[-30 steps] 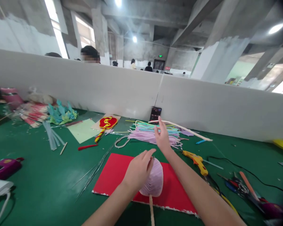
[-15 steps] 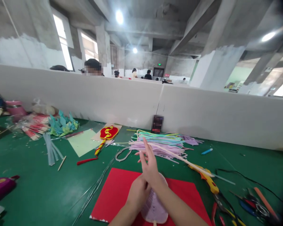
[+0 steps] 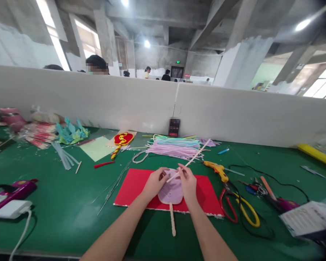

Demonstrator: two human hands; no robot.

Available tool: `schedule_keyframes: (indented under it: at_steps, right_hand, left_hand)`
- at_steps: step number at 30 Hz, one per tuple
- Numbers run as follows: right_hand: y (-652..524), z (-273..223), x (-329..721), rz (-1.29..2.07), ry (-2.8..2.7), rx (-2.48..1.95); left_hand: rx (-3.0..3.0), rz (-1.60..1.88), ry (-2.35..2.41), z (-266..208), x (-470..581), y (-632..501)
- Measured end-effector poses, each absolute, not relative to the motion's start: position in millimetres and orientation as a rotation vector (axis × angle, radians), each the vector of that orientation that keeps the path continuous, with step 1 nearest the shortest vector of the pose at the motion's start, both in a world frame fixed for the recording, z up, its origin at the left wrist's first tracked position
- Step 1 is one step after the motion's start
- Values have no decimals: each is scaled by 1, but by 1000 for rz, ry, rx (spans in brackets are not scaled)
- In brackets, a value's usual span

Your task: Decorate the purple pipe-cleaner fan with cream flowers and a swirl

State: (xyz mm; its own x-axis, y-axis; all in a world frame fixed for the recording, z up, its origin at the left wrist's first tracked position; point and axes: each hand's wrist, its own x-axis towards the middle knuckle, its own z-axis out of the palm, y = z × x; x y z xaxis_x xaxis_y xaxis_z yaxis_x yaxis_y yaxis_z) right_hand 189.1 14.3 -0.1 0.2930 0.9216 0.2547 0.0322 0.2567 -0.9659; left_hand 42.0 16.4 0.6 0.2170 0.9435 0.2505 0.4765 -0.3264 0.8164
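Observation:
A pale pipe cleaner [image 3: 197, 154] slants up to the right, pinched in the fingertips of my right hand [image 3: 188, 180]. Close to its lower end, the curled fingers of my left hand [image 3: 155, 184] appear to grip it; their exact contact is partly hidden. Below both hands lies a small light-purple fan [image 3: 170, 195] with a pale handle [image 3: 172, 221] that points toward me. The fan rests on a red board [image 3: 137, 186], its handle sticking out past the near edge. Fingers cover part of the fan's upper edge.
Purple and turquoise pipe cleaners [image 3: 170, 150] lie in a bundle behind the board. On the right are a yellow glue gun [image 3: 218, 170], pliers [image 3: 228, 204] and cords. A finished red-and-yellow fan [image 3: 123, 138] and a purple power strip [image 3: 21, 190] are leftward. A white partition [image 3: 125, 105] stands behind.
My hands were crossed over the fan; now they are apart, at its two sides. The pale pipe cleaner has swung from slanting down rightward to slanting up rightward. The view has tilted down.

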Motion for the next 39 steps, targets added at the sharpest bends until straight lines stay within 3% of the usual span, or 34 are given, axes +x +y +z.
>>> schedule_keyframes:
  at_steps: [9, 19, 25, 39]
  right_hand:
    - [30, -4, 198, 793, -1029, -1157]
    - [19, 9, 194, 847, -1049, -1044]
    - [28, -5, 210, 593, -867, -1190]
    - [33, -24, 210, 591, -1058, -1340]
  left_hand:
    - [1895, 964, 1033, 11, 51, 14]
    - [1676, 1174, 1072, 5, 44, 24]
    - [1683, 1249, 1587, -4, 26, 39]
    - [1948, 856, 1725, -10, 26, 40]
